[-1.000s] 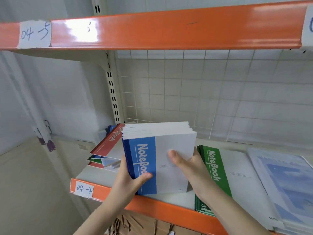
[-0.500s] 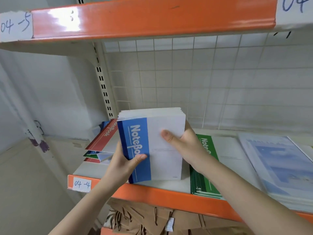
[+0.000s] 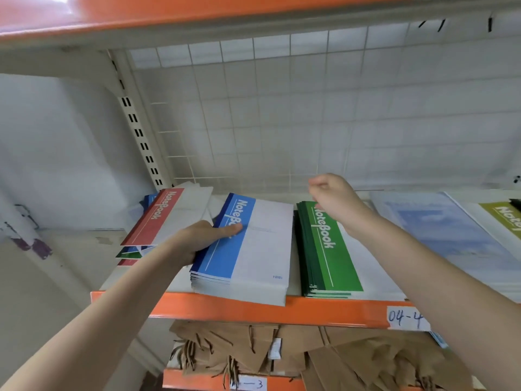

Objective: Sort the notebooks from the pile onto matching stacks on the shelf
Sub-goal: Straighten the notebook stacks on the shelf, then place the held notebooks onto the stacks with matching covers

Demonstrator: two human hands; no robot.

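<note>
- On the left edge of the blue notebook stack (image 3: pixel 245 249), the left hand (image 3: pixel 197 241) is seen. Its thumb is laid flat on the top cover, and its fingers are tucked under the side, so the stack is held.
- Above the green notebook stack (image 3: pixel 324 246), the right hand (image 3: pixel 332 198) is lifted. Its fingers are loosely curled, and nothing is held in it.
- Between a mixed pile (image 3: pixel 158 224) and the green stack, the blue stack is laid flat on the shelf (image 3: pixel 253 309).
- On the mixed pile, a red notebook is seen on top, and bits of green and blue are seen under it. These are judged to be not sorted yet.
- Further right, a pale blue stack (image 3: pixel 445 230) and a yellow-green notebook (image 3: pixel 504 215) are seen.
- Past the orange front rail, the near edge of the blue stack is stuck out a little. If the hand is pulled away fast, the top books could be slid off and dropped.
- If the mixed pile is bumped by the arm, it could be knocked over, because it is stacked crooked.
</note>
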